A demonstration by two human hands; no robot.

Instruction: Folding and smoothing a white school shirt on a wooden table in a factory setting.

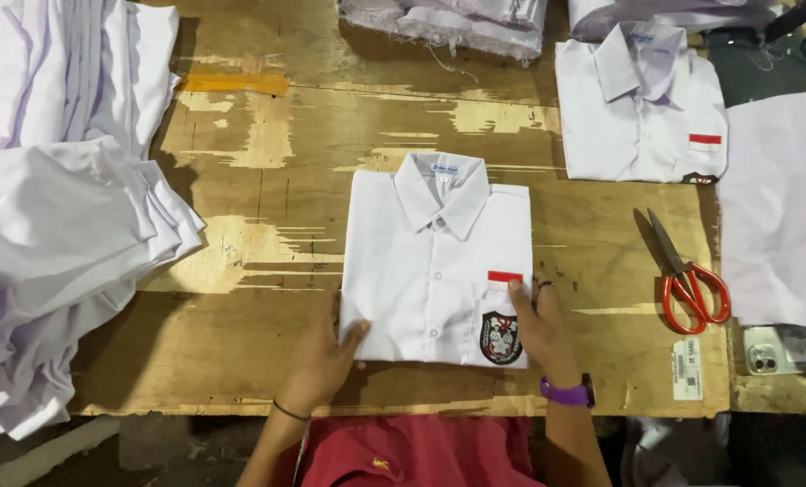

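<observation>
Shirt [435, 271]: smooth matt white cloth, embroidered-looking badge. Table [277, 180]: rough worn wood, patchy finish. Scissors [682, 271]: dull metal blades, glossy orange plastic handles. Watch strap [567, 392]: matt purple.

Worn, scratched wooden table [268, 162]. Heaped white garments [56, 189] at left, second folded white shirt [639, 108] at upper right, red-handled steel scissors [687, 275] beside flat white cloth [777, 207], white smartphone [786, 349] below.

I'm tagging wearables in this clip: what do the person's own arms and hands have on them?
Both forearms are bare, no sleeves. The left hand has a thin dark band round its wrist. The right hand has a purple watch strap at the wrist and a dark ring on one finger.
</observation>
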